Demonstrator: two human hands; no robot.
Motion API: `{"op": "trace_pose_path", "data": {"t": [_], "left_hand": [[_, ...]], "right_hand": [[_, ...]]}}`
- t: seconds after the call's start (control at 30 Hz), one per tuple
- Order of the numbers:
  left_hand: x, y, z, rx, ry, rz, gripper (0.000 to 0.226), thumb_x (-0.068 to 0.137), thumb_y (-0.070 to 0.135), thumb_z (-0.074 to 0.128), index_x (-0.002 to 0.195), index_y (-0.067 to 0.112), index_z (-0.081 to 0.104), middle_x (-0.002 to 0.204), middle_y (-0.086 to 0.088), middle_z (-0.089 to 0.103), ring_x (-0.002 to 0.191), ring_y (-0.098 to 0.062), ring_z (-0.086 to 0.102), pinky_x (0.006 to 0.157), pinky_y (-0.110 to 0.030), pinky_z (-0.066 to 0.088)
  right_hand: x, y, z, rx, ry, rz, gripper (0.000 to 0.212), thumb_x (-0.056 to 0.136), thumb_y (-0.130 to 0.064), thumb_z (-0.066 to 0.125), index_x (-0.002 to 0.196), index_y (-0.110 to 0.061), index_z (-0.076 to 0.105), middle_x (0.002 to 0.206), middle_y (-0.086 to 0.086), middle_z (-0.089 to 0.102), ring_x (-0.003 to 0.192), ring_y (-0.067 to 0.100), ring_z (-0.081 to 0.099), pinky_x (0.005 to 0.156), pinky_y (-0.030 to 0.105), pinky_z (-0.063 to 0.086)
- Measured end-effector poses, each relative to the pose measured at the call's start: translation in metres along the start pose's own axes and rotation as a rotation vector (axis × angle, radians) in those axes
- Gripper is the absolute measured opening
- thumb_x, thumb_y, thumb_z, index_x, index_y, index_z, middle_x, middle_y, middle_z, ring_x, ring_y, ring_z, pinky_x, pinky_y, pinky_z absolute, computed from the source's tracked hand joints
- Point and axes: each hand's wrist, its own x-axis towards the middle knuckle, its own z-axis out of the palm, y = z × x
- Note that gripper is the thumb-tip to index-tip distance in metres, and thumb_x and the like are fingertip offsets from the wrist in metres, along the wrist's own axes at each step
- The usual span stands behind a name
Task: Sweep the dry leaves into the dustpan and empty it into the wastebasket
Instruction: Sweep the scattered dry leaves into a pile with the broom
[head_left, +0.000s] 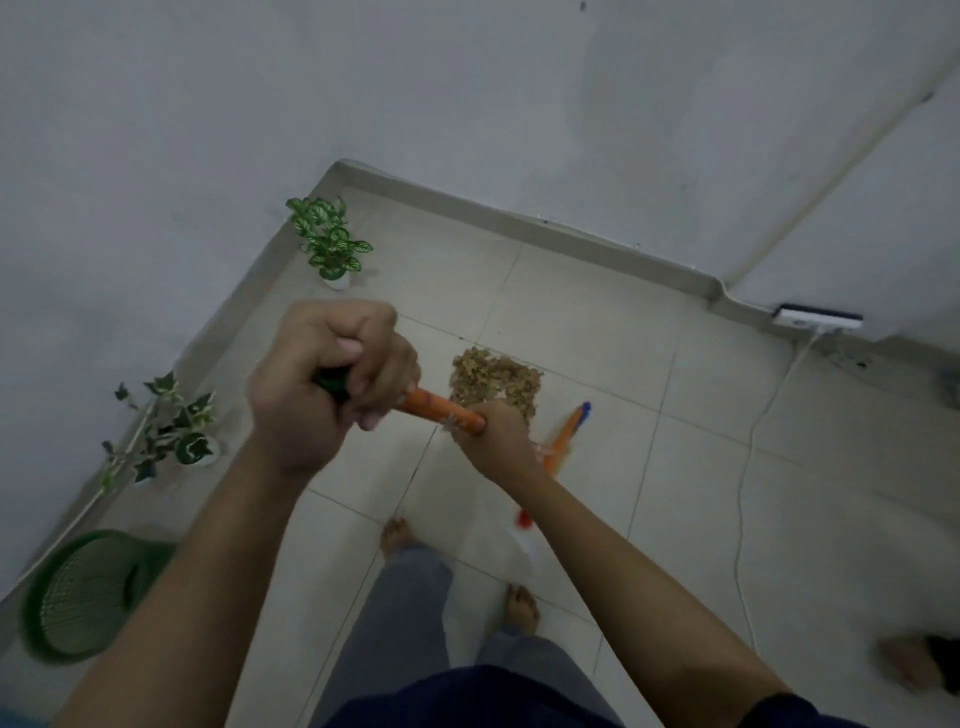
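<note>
A home corner: tiled floor (597, 322); potted plants (330, 241); bare feet (522, 608).

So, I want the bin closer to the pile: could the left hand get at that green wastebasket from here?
Probably not yet: the left hand is shut on the broom handle, and the green wastebasket lies on the floor, low on that side.

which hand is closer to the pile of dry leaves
Right. The right hand, gripping the orange broom handle lower down, overlaps the near edge of the leaf pile in this view. The left hand grips the handle's top end, off to the pile's left.
</note>
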Motion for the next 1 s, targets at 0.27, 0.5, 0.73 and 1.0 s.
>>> {"op": "trace_pose_path", "data": {"t": [0.27, 0.5, 0.73, 1.0], "left_hand": [[0.029, -0.042, -0.051, 0.195, -0.131, -0.209, 0.021, 0.069, 0.02, 0.037, 0.048, 0.025, 0.04, 0.041, 0.016, 0.036, 0.035, -0.013, 0.031, 0.04, -0.047, 0.022], [0.066, -0.007, -0.108, 0.153, -0.223, -0.173, 0.021, 0.067, 0.018, 0.035, 0.048, 0.025, 0.041, 0.042, 0.021, 0.038, 0.033, -0.016, 0.026, 0.036, -0.043, 0.021], [0.086, 0.011, -0.15, -0.017, -0.319, -0.16, 0.019, 0.066, 0.016, 0.031, 0.046, 0.015, 0.031, 0.039, 0.012, 0.031, 0.031, -0.013, 0.025, 0.039, -0.044, 0.019], [0.078, -0.014, -0.178, 0.069, -0.317, -0.236, 0.019, 0.064, 0.017, 0.036, 0.045, 0.019, 0.032, 0.041, 0.019, 0.037, 0.033, -0.014, 0.025, 0.038, -0.044, 0.02]], "right_hand": [[0.042, 0.017, 0.059, 0.154, 0.228, 0.144, 0.043, 0.067, -0.001, 0.05, 0.046, -0.027, 0.022, 0.043, -0.01, 0.025, 0.044, 0.014, 0.028, 0.048, 0.027, 0.02], [0.114, -0.054, 0.067, 0.339, 0.351, 0.092, 0.03, 0.066, -0.017, 0.043, 0.048, -0.035, 0.026, 0.047, -0.014, 0.033, 0.053, 0.016, 0.037, 0.052, 0.027, 0.024], [0.099, -0.064, 0.065, 0.152, 0.365, 0.295, 0.039, 0.075, 0.002, 0.053, 0.044, -0.018, 0.04, 0.042, -0.008, 0.04, 0.041, 0.006, 0.036, 0.041, 0.015, 0.026], [0.124, -0.087, 0.114, 0.379, 0.369, 0.359, 0.037, 0.074, -0.007, 0.046, 0.048, -0.03, 0.032, 0.048, -0.012, 0.036, 0.047, 0.005, 0.035, 0.049, 0.024, 0.031]]}}
